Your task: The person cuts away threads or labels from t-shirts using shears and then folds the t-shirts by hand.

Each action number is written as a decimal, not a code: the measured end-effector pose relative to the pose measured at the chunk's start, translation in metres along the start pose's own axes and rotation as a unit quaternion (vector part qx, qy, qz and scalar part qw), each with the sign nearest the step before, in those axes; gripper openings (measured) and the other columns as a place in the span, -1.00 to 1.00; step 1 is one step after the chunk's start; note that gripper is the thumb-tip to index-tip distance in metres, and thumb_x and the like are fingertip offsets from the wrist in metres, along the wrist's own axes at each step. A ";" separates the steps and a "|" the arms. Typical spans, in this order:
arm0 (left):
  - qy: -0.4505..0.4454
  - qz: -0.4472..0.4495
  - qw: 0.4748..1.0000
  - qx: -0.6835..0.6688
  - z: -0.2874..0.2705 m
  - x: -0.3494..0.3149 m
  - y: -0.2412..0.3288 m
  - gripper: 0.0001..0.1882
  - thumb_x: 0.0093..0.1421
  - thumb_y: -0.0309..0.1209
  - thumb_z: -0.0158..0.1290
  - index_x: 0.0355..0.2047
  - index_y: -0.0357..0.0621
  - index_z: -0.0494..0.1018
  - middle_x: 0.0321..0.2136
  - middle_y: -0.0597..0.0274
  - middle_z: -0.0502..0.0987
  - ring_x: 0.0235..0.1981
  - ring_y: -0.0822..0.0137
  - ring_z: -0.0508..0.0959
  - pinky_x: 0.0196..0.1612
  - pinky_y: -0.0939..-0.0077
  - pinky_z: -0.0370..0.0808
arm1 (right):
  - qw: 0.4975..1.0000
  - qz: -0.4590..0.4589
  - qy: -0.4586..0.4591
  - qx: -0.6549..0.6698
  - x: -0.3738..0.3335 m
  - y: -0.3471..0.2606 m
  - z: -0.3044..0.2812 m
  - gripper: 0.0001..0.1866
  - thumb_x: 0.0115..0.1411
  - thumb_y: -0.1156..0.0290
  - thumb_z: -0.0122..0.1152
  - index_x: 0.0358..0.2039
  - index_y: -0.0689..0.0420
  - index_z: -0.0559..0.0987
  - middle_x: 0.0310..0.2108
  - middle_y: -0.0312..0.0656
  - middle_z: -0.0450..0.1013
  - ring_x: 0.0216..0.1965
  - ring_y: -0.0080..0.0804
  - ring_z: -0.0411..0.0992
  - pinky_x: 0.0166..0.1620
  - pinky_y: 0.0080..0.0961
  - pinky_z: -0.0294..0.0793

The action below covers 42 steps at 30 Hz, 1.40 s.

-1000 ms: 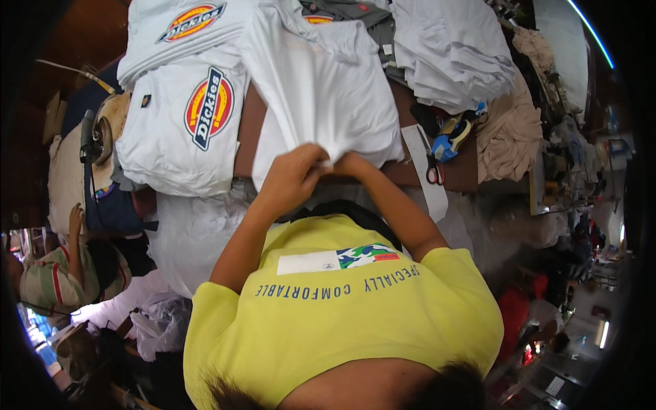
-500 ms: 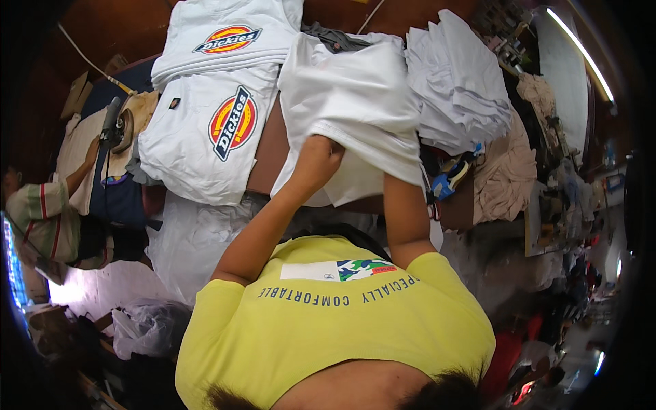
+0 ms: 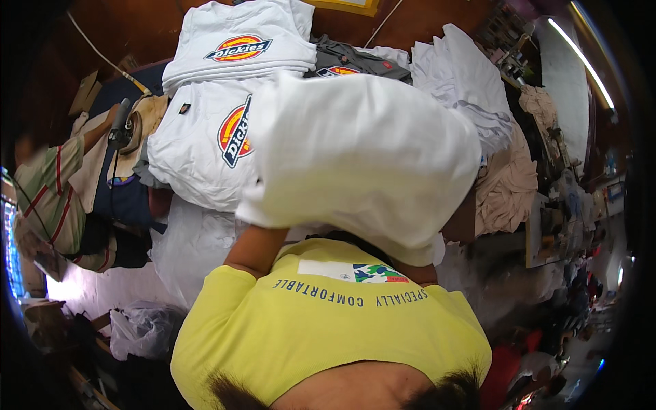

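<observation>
Brown tabletop peeking out at right. White garment billowing above its near edge, draping over forearms, hiding left hand and right hand; cannot tell whether either is gripping. Folded white shirts lying left, white cloth pile lying right, grey shirt lying beyond.

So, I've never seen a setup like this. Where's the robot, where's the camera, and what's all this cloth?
There's no robot, just a person in a yellow shirt using two bare hands. The camera sits on that person's head, looking down; its very wide lens makes straight edges bend. Both forearms reach under a raised white cloth, which hides the hands, so their grip can't be seen. Around it, on the left, lie printed white shirts; beyond it, a printed grey garment; on the right, a white cloth pile and beige cloth.
</observation>
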<state>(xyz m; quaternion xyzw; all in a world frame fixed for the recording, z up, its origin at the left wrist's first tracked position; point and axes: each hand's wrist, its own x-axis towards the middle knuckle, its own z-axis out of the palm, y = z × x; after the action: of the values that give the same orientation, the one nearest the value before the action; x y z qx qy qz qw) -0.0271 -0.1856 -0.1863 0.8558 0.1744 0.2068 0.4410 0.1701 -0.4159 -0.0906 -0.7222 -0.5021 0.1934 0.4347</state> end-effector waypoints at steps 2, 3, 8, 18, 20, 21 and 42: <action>-0.104 0.020 0.994 -0.007 0.008 0.014 0.030 -0.73 0.07 -0.39 0.04 -0.23 -0.25 0.39 -0.35 0.13 0.47 -0.31 0.23 0.50 -0.25 0.37 0.44 | 1.000 -0.004 0.020 -0.018 0.005 0.004 -0.005 -0.58 0.06 0.32 0.18 -0.07 0.20 0.43 -0.17 -0.13 0.41 -0.15 -0.37 0.35 -0.02 -0.46 0.27; -0.123 0.025 0.992 -0.003 0.007 0.025 0.039 -0.73 0.07 -0.39 0.04 -0.22 -0.25 0.39 -0.34 0.13 0.47 -0.30 0.23 0.49 -0.24 0.37 0.44 | 0.999 -0.010 0.041 -0.025 0.009 0.005 -0.008 -0.58 0.06 0.32 0.19 -0.07 0.20 0.42 -0.16 -0.13 0.41 -0.14 -0.37 0.35 -0.01 -0.46 0.26; 0.284 0.179 0.942 -0.027 -0.053 0.069 0.067 -0.69 0.09 -0.38 0.03 -0.17 -0.25 0.35 -0.30 0.13 0.47 -0.27 0.25 0.49 -0.21 0.38 0.44 | 0.980 -0.068 0.188 -0.020 0.013 -0.001 -0.030 -0.55 0.06 0.31 0.20 -0.05 0.20 0.41 -0.14 -0.12 0.40 -0.12 -0.36 0.34 0.01 -0.44 0.25; -0.188 -0.094 0.938 0.275 -0.062 -0.068 -0.095 -0.61 0.11 -0.36 0.03 -0.06 -0.24 0.29 -0.20 0.14 0.46 -0.22 0.27 0.49 -0.16 0.40 0.44 | 0.984 -0.026 -0.177 -0.013 -0.035 0.014 0.073 -0.51 0.04 0.29 0.22 -0.02 0.21 0.38 -0.09 -0.11 0.38 -0.06 -0.33 0.33 0.06 -0.41 0.22; -0.398 -0.135 0.876 0.238 -0.072 -0.092 -0.090 -0.59 0.12 -0.36 0.02 -0.04 -0.24 0.27 -0.18 0.14 0.46 -0.21 0.28 0.49 -0.14 0.41 0.44 | 0.993 -0.037 -0.114 -0.008 -0.028 0.024 0.074 -0.50 0.04 0.29 0.23 -0.02 0.21 0.38 -0.08 -0.11 0.37 -0.05 -0.33 0.32 0.07 -0.41 0.21; -0.401 -0.126 0.890 0.177 -0.083 -0.091 -0.074 -0.58 0.12 -0.36 0.02 -0.03 -0.24 0.27 -0.17 0.14 0.46 -0.20 0.28 0.49 -0.14 0.41 0.44 | 0.995 -0.052 -0.082 0.003 -0.023 0.024 0.070 -0.49 0.04 0.29 0.23 -0.01 0.21 0.38 -0.08 -0.11 0.37 -0.05 -0.32 0.32 0.08 -0.40 0.21; -0.068 0.245 0.858 -0.447 -0.248 0.013 0.077 -0.72 0.04 -0.33 0.07 -0.37 -0.28 0.29 -0.50 0.23 0.39 -0.44 0.37 0.46 -0.36 0.55 0.41 | 0.998 -0.005 0.016 -0.057 0.031 -0.034 -0.083 -0.68 0.08 0.30 0.11 -0.19 0.23 0.47 -0.36 -0.09 0.44 -0.31 -0.26 0.44 -0.17 -0.34 0.40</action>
<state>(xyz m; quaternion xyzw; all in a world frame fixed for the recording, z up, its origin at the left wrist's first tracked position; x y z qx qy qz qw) -0.1332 -0.0527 0.0103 0.5934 -0.1824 0.3048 0.7223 0.2235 -0.4207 -0.0122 -0.7462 -0.5094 0.1506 0.4014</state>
